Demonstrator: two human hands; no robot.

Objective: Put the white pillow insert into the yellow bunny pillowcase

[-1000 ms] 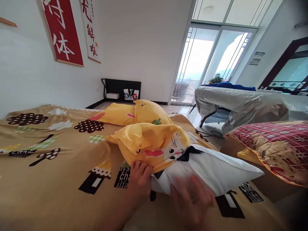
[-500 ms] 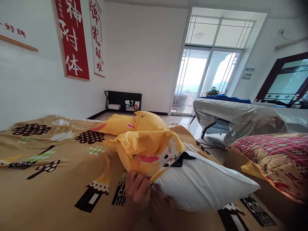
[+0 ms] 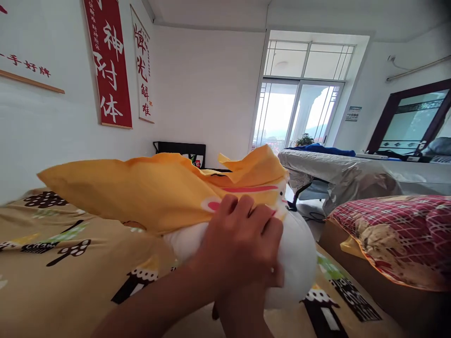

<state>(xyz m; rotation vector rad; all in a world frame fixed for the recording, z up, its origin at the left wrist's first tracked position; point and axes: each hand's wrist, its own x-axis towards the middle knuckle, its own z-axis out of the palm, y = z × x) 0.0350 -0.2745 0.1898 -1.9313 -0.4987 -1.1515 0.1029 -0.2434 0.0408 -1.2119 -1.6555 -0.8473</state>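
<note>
A yellow pillowcase (image 3: 116,188) with a printed cartoon face stretches across the middle, lifted off the bed and partly drawn over a white pillow (image 3: 298,258). Curled fingers of my left hand (image 3: 243,234) grip the pillowcase's edge where it meets the pillow. Crossed beneath it, my right hand (image 3: 252,288) is pressed into the white pillow; only its wrist and a few fingertips show, closed against the pillow. The left hand and the fabric hide the rest.
A brown patterned sheet (image 3: 63,286) covers the bed. To the right lies a red plaid quilt (image 3: 398,234) on a brown box-like base (image 3: 345,253). Beyond stands a plastic-covered table (image 3: 334,169). A black shelf (image 3: 169,149) is by the far wall.
The pillowcase and pillow have been raised and swung, the yellow cloth now spreading left. My left hand moved up and right, crossing over my right. The yellow pillows behind are now hidden.
</note>
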